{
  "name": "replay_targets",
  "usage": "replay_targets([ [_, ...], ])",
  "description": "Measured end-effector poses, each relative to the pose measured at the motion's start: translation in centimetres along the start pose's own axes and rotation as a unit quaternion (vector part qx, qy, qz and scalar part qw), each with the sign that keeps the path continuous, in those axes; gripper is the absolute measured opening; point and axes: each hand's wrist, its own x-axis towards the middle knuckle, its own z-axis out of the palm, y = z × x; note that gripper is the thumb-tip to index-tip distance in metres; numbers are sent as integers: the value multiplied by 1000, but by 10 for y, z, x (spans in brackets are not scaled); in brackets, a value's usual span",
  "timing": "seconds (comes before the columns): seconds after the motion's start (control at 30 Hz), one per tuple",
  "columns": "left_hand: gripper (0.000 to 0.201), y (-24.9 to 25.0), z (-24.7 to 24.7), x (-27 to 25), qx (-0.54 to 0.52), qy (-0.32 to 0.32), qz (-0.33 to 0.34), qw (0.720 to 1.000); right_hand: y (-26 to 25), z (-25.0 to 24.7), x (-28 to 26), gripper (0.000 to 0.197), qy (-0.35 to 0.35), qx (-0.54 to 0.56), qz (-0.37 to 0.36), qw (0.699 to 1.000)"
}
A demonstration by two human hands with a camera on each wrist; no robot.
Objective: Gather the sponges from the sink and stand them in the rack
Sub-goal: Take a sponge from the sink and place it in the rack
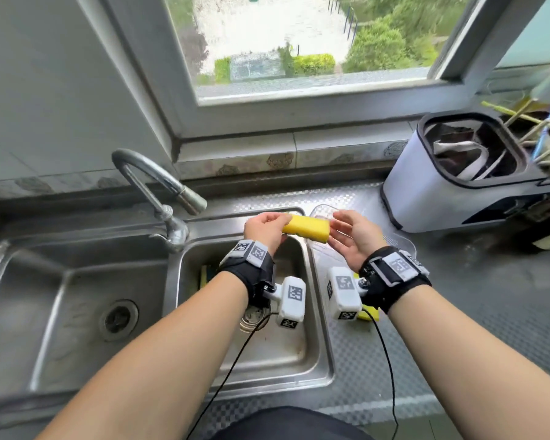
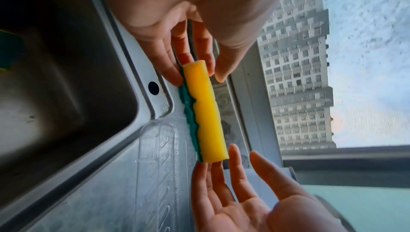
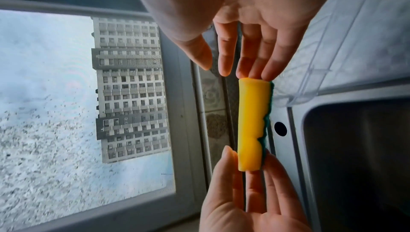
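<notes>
A yellow sponge (image 1: 305, 228) with a green scouring side is held level above the sink's far right corner. My left hand (image 1: 278, 223) pinches its left end between thumb and fingers. My right hand (image 1: 337, 227) is spread, its straight fingertips touching the sponge's right end; the thumb stands apart. The wrist views show the same: sponge (image 2: 205, 111) (image 3: 250, 125), left hand (image 2: 193, 63) (image 3: 250, 183), right hand (image 2: 224, 174) (image 3: 244, 63). A clear plastic rack (image 1: 323, 212) (image 2: 159, 148) (image 3: 332, 60) lies on the counter right of the sink. A second sponge (image 1: 205, 276) leans inside the right basin (image 1: 318, 312).
Another yellow sponge (image 1: 367, 314) shows under my right wrist, at the rack's near end. The tap (image 1: 159, 185) arches over the divider between the two basins. A white bin-like container (image 1: 451, 179) stands at the back right. The window ledge runs behind.
</notes>
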Motion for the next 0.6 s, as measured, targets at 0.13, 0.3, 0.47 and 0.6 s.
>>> replay_targets([
  [0.13, 20, -3, 31, 13, 63, -3, 47, 997, -11, -23, 14, 9, 23, 8, 4, 1000],
  [0.3, 37, -3, 57, 20, 156, -30, 89, 983, -13, -38, 33, 10, 34, 14, 24, 999],
  [0.47, 35, -6, 62, 27, 189, -29, 83, 978, -8, -42, 49, 11, 21, 32, 67, 997],
  [0.6, 35, -11, 61, 35, 205, -29, 87, 975, -4, -42, 58, 13, 6, 19, 99, 995],
])
